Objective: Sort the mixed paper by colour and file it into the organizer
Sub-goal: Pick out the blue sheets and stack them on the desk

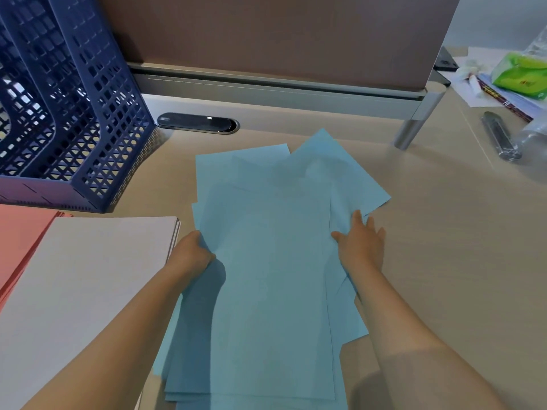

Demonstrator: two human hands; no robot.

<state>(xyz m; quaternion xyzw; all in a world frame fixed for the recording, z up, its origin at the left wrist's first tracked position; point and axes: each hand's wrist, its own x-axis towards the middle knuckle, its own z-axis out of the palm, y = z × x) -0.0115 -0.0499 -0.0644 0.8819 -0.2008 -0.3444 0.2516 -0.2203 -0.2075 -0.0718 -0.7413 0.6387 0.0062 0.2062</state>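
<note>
Here, a loose pile of blue sheets (266, 261) is spread on the desk (444, 232). Its left edge is gripped by the left hand (191, 253), fingers curled under; its right edge is pressed by the right hand (362, 242), fingers straight. White stack (88, 276) and pink stack (20, 241) are seen left, before the blue organizer (74, 113).

Lighting: soft and moderately dim, cast from above and the far side, with a brighter band seen along the desk (444, 232) beneath the partition (266, 34) and no hard glare recorded. Shadows: diffuse dark patches are thrown on the blue paper (266, 261) beneath the left hand (192, 253) and both forearms. Quality: wide-angle bending is noted at the edges, where the organizer (68, 99) leans inward; the far right clutter is rendered soft, and overall sharpness is fair.
</note>
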